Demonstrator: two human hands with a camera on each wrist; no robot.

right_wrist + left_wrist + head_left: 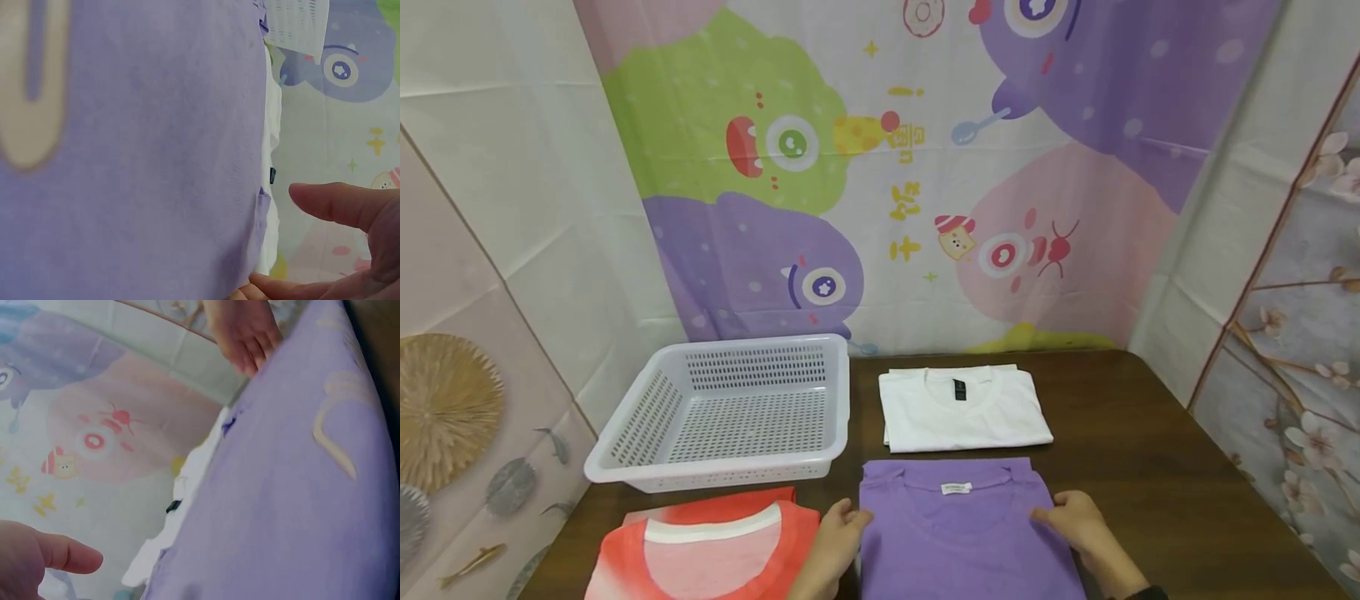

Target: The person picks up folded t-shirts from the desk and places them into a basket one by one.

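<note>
A folded purple T-shirt (958, 554) lies in front of me on the table, its neckline and white label facing up. At its left edge is my left hand (833, 540), the thumb held out straight in the left wrist view; its other fingers are hidden there. By the opposite edge is my right hand (1081, 523). In the right wrist view, the right thumb (337, 203) stands apart from the purple cloth, while the fingertips reach the edge of the shirt. Pale print shows on the purple cloth in both wrist views.
Behind the purple shirt lies a folded white T-shirt (970, 425) with a dark label. A red and white shirt (715, 558) sits at the front left, below a white plastic basket (842, 400). The brown table (1142, 442) meets a cartoon-printed curtain (887, 308) at the back.
</note>
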